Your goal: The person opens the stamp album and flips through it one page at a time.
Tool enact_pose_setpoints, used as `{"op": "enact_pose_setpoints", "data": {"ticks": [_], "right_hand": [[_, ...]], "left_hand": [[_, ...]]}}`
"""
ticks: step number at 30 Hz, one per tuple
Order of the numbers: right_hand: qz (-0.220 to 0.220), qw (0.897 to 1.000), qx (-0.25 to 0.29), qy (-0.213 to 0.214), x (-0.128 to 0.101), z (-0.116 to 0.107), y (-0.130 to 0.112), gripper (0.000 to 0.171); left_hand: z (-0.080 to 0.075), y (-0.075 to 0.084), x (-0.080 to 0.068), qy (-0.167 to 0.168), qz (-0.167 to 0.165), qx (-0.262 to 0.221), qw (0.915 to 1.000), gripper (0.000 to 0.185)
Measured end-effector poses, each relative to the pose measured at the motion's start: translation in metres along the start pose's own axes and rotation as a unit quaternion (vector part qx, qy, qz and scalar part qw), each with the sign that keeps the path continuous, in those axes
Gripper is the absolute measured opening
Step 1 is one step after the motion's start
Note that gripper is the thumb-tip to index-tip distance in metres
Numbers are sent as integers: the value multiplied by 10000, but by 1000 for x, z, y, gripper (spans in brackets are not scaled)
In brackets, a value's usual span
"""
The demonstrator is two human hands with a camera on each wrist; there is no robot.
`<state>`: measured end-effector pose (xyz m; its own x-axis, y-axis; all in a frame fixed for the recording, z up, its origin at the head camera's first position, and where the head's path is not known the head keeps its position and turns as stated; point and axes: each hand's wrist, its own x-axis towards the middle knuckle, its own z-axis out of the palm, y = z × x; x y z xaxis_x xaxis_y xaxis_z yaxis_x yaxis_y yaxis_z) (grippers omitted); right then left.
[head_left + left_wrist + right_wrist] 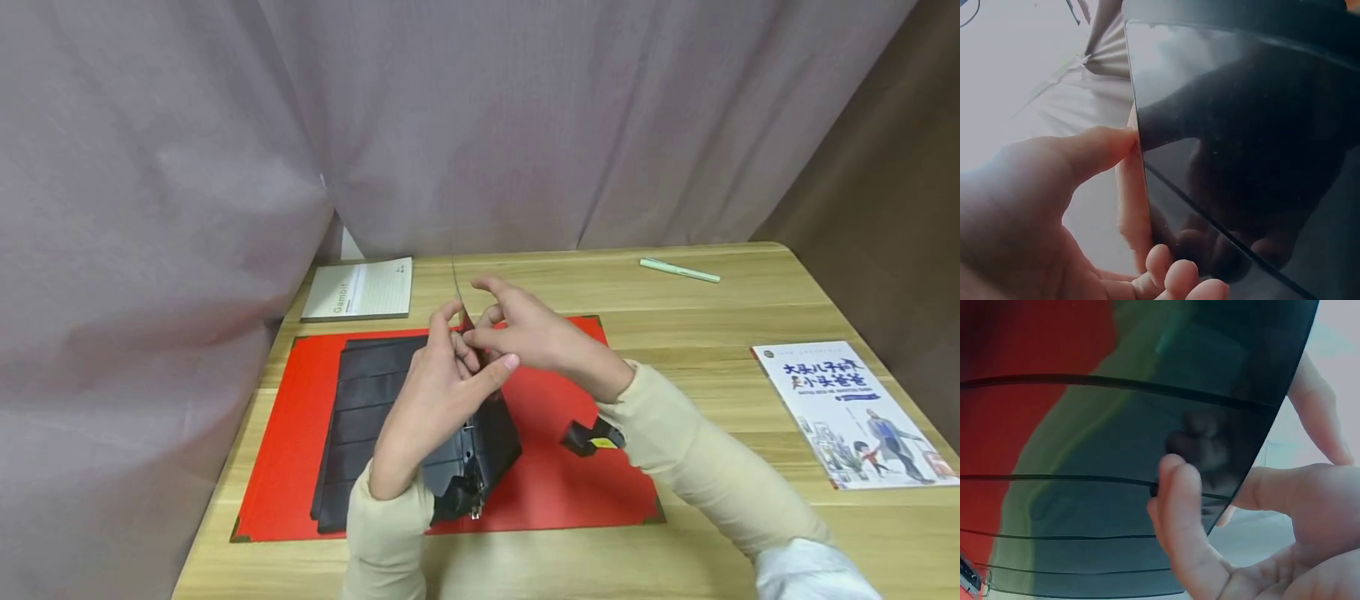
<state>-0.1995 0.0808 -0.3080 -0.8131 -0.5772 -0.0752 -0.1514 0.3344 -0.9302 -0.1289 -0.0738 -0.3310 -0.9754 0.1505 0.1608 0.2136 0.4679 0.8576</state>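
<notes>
A red album cover (277, 450) lies spread on the table, with black pocket pages (363, 425) flat on its left half. One dark, glossy album page (498, 442) stands up from the middle, seen nearly edge-on from the head. My left hand (438, 379) holds this page by its edge; in the left wrist view the thumb meets the edge and several fingertips (1182, 275) touch the shiny face. From the other side my right hand (543, 333) pinches the same edge, its fingers (1182, 500) curled on the strip-lined face. What lies between the two hands is partly hidden.
A notepad (360, 289) lies behind the album at the left. Toward the back right is a pale green pen (678, 270), and a white illustrated book (855, 417) lies at the right. Grey curtain (510, 125) hangs behind the wooden table (690, 333).
</notes>
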Motion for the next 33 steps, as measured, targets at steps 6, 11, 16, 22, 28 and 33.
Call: {"op": "enact_pose_setpoints", "data": {"ticks": [6,11,16,22,28,33], "right_hand": [[52,9990,310,-314,-1,0,1,71],[27,9981,351,-507,-4,-4,9,66],[31,9998,-185,-68,-5,-11,26,59],[565,9932,-1000,178,1,-25,74,55],[1255,9715,-2011,-12,9,-40,138,64],[1395,9593,-2456,-7,14,-48,172,71]], "left_hand": [[-8,-6,-3,45,-74,41,10000,88],[-17,-9,-6,152,-97,216,9996,73],[-25,-12,-7,414,-87,259,9988,56],[-32,-19,-7,675,-45,-53,9977,50],[-42,-33,-9,887,-180,-373,9952,46],[-55,-46,-15,1121,-344,-576,9914,42]]}}
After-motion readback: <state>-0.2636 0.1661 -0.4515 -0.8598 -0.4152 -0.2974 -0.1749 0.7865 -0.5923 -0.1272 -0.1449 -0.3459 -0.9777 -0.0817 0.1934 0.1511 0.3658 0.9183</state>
